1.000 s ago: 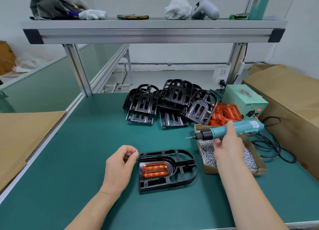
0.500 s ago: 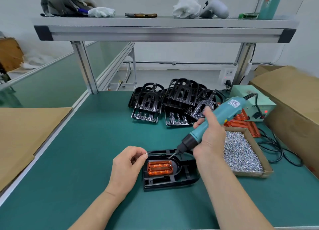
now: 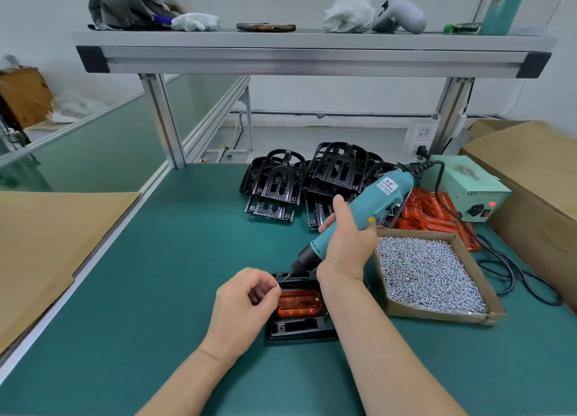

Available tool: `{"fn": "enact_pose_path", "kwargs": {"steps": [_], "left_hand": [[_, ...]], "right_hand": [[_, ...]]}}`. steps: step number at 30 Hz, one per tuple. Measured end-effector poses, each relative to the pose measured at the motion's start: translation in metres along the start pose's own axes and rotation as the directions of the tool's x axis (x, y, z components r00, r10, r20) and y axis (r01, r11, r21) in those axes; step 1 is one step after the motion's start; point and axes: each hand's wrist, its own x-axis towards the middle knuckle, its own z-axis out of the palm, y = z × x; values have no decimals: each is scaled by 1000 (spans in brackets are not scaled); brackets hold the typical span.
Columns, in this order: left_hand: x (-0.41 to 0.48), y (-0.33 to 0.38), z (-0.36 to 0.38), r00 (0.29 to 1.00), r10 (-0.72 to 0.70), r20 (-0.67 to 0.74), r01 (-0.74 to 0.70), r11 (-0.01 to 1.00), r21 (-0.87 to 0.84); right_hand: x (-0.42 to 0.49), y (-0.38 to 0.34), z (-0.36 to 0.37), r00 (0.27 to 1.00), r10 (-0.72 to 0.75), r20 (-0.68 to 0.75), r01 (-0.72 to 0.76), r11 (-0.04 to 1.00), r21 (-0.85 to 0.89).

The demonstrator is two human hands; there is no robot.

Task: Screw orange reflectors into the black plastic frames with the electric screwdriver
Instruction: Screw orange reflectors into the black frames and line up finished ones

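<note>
Over black frame (image 3: 299, 330), right hand (image 3: 346, 244) holds screwdriver (image 3: 374, 197) tilted, bit down-left

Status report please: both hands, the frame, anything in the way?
Right hand grips screwdriver, tip at black frame. Left hand pinches small screw beside orange reflector. Reflector sits in frame. Nothing in the way.

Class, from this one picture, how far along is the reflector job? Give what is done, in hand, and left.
Done: one orange reflector sits in the black frame. In hand: the right hand grips the electric screwdriver, bit down at the frame; the left hand pinches a small screw beside it. Left: driving that screw, then the pile of bare frames and loose reflectors behind.
</note>
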Motion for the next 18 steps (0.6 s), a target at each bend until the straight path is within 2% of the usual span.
{"fn": "enact_pose_path", "kwargs": {"steps": [5, 18], "left_hand": [[2, 1, 1, 1000, -1, -5, 1, 1000, -3], [2, -1, 0, 1000, 2, -12, -2, 1000, -8]], "right_hand": [[-5, 3, 3, 999, -41, 21, 42, 998, -48], [-8, -2, 4, 997, -66, 35, 67, 997, -35]]}}
